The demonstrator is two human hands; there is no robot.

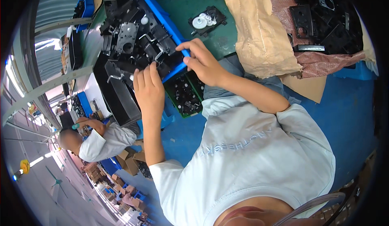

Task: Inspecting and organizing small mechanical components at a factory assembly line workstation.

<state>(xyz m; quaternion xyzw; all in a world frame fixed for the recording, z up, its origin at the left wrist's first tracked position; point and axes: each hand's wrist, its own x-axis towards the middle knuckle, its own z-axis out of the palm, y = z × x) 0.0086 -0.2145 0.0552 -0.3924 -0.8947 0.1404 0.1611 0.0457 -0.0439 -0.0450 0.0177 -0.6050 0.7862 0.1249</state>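
Note:
A blue bin (160, 14) full of black plastic parts (139, 43) is in front of me, left of the middle. My right hand (206, 66) is at its right rim, thumb and index finger on either side of the blue edge. My left hand (149, 86) reaches over the bin's near end with its fingers stretched out. Its fingertips are against or just above the black parts; exact contact is hard to see. Among the parts lie a grey metal-looking plate (126, 37) and some bent metal rods.
On the green table (221, 43) sits a black gear assembly (206, 21) with white gears. Brown paper (259, 31) and pink bubble wrap (314, 66) lie right, beside more black parts (324, 19). Below are a green crate (188, 98) and a black tray (121, 100). A co-worker (107, 141) is at left.

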